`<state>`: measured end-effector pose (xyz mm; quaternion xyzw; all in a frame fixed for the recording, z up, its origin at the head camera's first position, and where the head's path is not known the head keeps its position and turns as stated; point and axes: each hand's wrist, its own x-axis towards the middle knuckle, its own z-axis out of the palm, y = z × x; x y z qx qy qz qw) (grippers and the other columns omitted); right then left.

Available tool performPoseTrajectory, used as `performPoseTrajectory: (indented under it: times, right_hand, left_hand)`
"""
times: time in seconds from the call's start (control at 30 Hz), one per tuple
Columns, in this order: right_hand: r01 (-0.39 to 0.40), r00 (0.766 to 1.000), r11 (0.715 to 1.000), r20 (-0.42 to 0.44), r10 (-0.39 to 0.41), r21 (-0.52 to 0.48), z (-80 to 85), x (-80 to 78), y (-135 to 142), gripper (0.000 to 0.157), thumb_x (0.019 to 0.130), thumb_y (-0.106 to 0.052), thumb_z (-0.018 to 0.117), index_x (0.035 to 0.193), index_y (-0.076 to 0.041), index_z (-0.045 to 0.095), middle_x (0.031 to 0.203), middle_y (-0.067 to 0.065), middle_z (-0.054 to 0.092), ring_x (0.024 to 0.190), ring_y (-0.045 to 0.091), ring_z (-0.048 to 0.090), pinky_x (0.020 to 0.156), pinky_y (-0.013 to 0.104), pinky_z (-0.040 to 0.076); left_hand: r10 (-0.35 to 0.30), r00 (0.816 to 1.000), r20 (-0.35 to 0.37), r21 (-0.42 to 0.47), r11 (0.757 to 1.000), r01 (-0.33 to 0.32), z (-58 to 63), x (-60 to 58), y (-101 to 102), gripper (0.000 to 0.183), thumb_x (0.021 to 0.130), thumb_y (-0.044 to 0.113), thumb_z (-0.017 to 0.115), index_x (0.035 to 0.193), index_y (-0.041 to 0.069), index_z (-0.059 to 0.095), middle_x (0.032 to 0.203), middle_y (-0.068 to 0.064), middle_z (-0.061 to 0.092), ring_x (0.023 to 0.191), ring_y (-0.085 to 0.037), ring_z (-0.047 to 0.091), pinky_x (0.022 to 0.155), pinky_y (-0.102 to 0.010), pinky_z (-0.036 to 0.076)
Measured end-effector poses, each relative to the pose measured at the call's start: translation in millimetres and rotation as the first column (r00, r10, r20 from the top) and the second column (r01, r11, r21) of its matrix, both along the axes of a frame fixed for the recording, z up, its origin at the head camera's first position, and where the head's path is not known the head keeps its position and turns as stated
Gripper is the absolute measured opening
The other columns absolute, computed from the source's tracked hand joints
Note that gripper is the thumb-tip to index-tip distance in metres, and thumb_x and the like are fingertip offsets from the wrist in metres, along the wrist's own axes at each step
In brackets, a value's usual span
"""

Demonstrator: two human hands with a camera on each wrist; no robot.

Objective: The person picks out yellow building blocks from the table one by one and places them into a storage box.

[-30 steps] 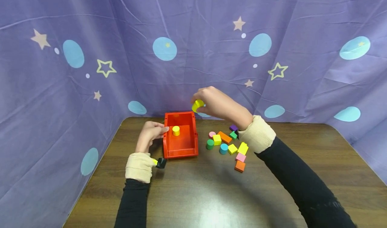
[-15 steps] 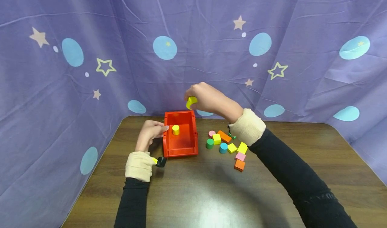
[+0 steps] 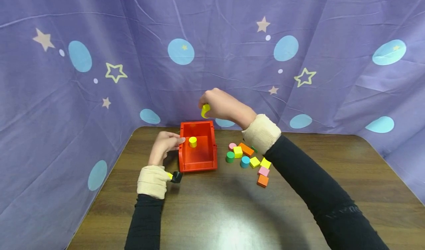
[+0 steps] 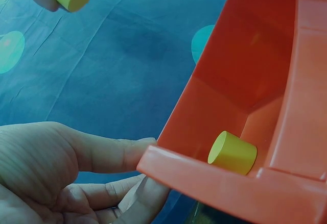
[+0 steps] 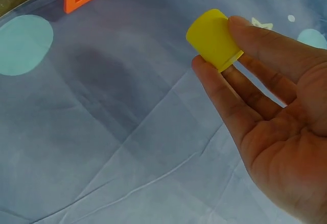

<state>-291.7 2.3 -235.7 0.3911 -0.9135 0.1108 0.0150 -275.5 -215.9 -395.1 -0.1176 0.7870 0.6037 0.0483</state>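
Observation:
My left hand [image 3: 162,146] pinches the left rim of a red plastic bin [image 3: 202,157], thumb on one side and fingers on the other, as the left wrist view shows. Inside the bin a yellow cylinder block [image 4: 234,152] stands on the floor near the left wall. My right hand [image 3: 221,104] is raised above the bin's far end, in front of the curtain. Between its thumb and fingertips it holds another yellow cylinder block [image 5: 214,39], apart from the bin. The fingers partly cover this block in the head view.
Right of the bin, on the wooden table [image 3: 206,209], lie several loose blocks, among them a green cylinder [image 3: 230,157], a blue cylinder [image 3: 245,162] and an orange block [image 3: 262,180]. My right sleeve hides some of the group. A purple patterned curtain [image 3: 229,69] hangs directly behind the table.
My right hand has moved left and slightly up with the yellow cylinder block, from right of the bin to above its far end. The left hand and the bin have stayed put.

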Motion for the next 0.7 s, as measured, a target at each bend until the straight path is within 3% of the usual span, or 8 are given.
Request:
performPoseTrajectory:
  times: [0.43, 0.7]
  right_hand:
    - [0.048, 0.998, 0.997, 0.040, -0.050, 0.054, -14.2, -13.2, -21, 0.018, 0.087, -0.002, 0.078, 0.105, -0.003, 0.077, 0.104, 0.008, 0.076, 0.097, 0.022, 0.066, 0.087, 0.032, 0.059]
    - [0.049, 0.994, 0.995, 0.090, -0.057, 0.088, -27.3, -13.0, -34, 0.019, 0.087, -0.004, 0.079, 0.106, -0.003, 0.077, 0.108, 0.008, 0.075, 0.103, 0.023, 0.067, 0.093, 0.032, 0.058]
  left_hand:
    - [0.003, 1.000, -0.011, -0.013, 1.000, -0.003, 0.4, 1.3, 0, 0.036, 0.093, 0.007, 0.070, 0.120, -0.016, 0.062, 0.078, 0.002, 0.061, 0.067, -0.004, 0.060, 0.067, -0.019, 0.060]
    - [0.007, 1.000, -0.010, -0.027, 1.000, -0.008, -0.6, 0.2, 0, 0.036, 0.094, 0.008, 0.070, 0.120, -0.015, 0.063, 0.078, 0.003, 0.060, 0.066, -0.003, 0.060, 0.075, -0.025, 0.062]
